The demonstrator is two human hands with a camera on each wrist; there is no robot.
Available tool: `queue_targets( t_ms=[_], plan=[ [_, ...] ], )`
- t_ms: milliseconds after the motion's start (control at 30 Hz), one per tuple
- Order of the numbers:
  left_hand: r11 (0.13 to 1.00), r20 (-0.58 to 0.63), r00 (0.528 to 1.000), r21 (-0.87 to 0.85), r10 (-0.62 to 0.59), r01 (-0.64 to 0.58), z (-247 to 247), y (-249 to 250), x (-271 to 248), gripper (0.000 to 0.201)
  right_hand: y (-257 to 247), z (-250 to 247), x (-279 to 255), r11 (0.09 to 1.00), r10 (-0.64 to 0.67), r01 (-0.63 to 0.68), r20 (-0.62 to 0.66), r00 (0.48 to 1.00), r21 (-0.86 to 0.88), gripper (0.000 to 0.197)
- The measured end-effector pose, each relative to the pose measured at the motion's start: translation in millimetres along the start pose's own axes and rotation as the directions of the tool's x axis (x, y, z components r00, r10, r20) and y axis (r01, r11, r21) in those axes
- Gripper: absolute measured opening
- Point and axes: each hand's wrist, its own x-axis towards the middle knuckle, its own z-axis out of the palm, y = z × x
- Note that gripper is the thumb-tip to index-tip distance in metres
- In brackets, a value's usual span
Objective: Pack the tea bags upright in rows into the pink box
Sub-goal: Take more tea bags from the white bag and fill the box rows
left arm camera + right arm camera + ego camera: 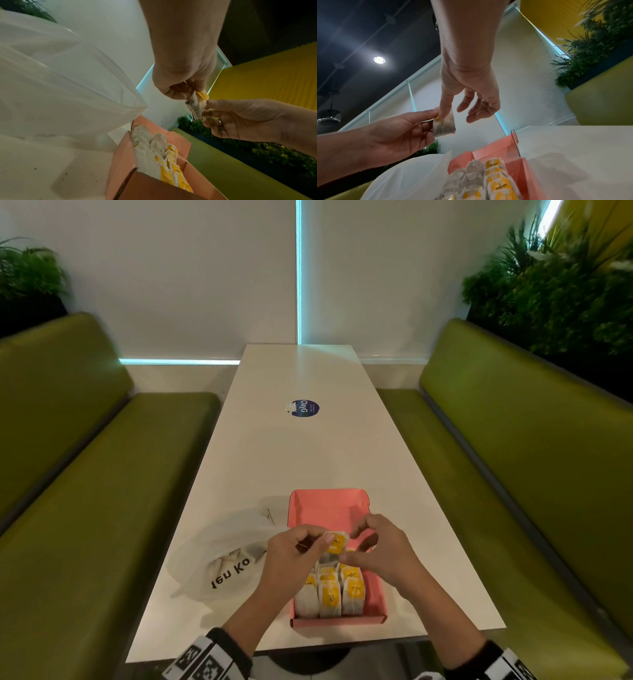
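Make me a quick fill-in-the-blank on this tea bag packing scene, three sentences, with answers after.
1. Both hands hold one yellow-tagged paper tea bag above the ____ cardboard box.
2. The packed tea bags stand at the box's ____ end.
3. The white plastic bag lies on the person's ____ side of the box.

Answers: pink; near; left

Both forearms are bare up to the wrists. Each wrist carries a black band with a white block printed with black square marker patterns, seen at the bottom of the head view: 1 on the left wrist (205,659), 1 on the right wrist (507,662). The right hand (243,119) wears 1 thin ring (220,122) on a finger.
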Motion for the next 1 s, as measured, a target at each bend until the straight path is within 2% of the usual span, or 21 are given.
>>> queue_targets(
  t_ms=[200,300,400,733,900,1000],
  plan=[
    [1.000,0.000,1.000,0.008,0.020,-0.020,5,2,3,0.018,1,11,-1,1.000,-0.014,0.015,-0.057,0.998,0.019,0.022],
    [1.000,-0.033,0.999,0.006,0.020,-0.020,6,1,5,0.018,1,17,-1,1.000,-0.027,0.025,-0.159,0.987,-0.016,0.023],
    [1.000,-0.078,0.997,-0.010,0.015,-0.016,7,0,5,0.019,2,20,-3,0.999,-0.035,0.024,-0.270,0.962,-0.046,0.034],
    [0.998,-0.142,0.988,0.008,0.063,-0.062,7,3,7,0.019,-1,29,-3,0.995,-0.096,0.085,-0.218,0.971,-0.059,0.018],
    [0.997,-0.153,0.986,-0.014,0.067,-0.070,9,0,6,0.014,-3,27,-8,0.993,-0.106,0.099,-0.133,0.985,-0.057,0.011],
    [0.996,-0.142,0.987,-0.033,0.073,-0.079,8,0,7,0.012,-5,18,-6,0.995,-0.093,0.088,-0.169,0.981,-0.038,0.011]
  ],
)
